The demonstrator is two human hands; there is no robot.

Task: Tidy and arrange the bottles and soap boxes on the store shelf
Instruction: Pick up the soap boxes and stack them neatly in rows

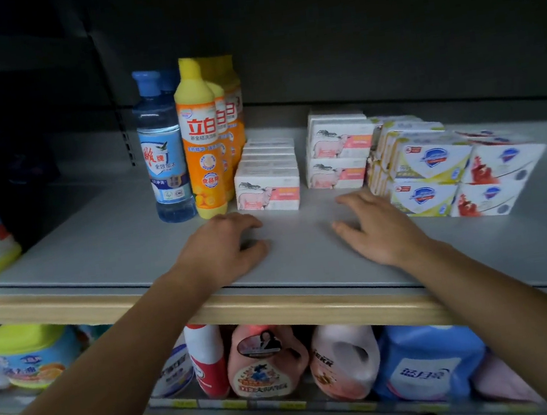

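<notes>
Hands (222, 248) loosely curled over shelf (114, 240)

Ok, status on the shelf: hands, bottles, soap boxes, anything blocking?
Left hand and right hand open, holding nothing, over bare shelf. Bottles upright at left; soap boxes stacked at right. Nothing blocking.

Left fingers (250, 225) sit on the shelf (98, 249), bottles (185, 142) just behind; single-layer soap boxes (268, 187) behind and right. Right fingers (350, 201) sit before stacked boxes (336, 154), angled boxes (450, 175) rightward.
</notes>
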